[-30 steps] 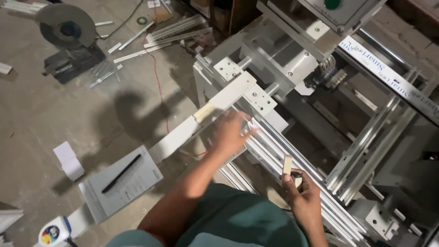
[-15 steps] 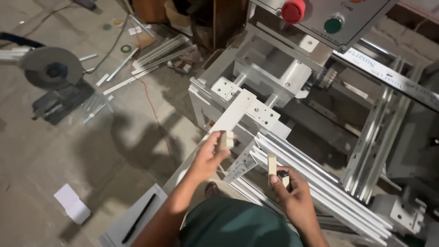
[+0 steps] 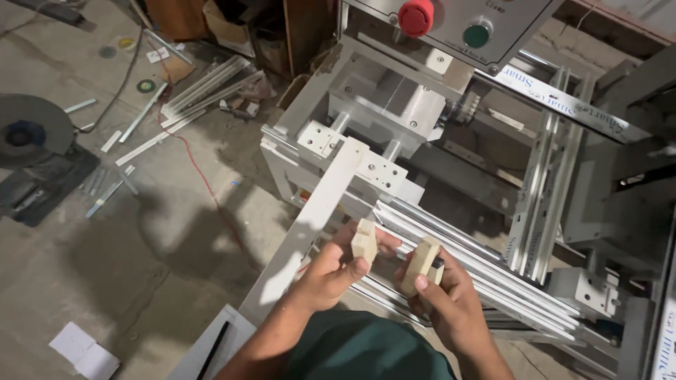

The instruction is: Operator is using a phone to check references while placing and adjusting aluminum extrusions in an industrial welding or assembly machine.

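Observation:
My left hand (image 3: 336, 271) pinches a small pale wooden block (image 3: 364, 242) between thumb and fingers. My right hand (image 3: 443, 299) grips a second pale wooden block (image 3: 420, 264), with a small dark item tucked behind it. The two blocks are held close together, a little apart, just above a bundle of long aluminium profiles (image 3: 486, 274) that lie on the grey metal machine frame (image 3: 366, 169). A long white flat bar (image 3: 310, 225) runs diagonally under my left hand.
A control panel with a red button (image 3: 415, 15) and a green button (image 3: 477, 34) tops the machine. Upright aluminium rails (image 3: 549, 197) stand at right. On the concrete floor lie a cut-off saw (image 3: 32, 141), loose metal strips (image 3: 204, 84), a red cable and white paper (image 3: 84, 352).
My left hand left the white bar and came in toward the right hand with its block. Both blocks now sit close together. The view tilted up toward the control panel.

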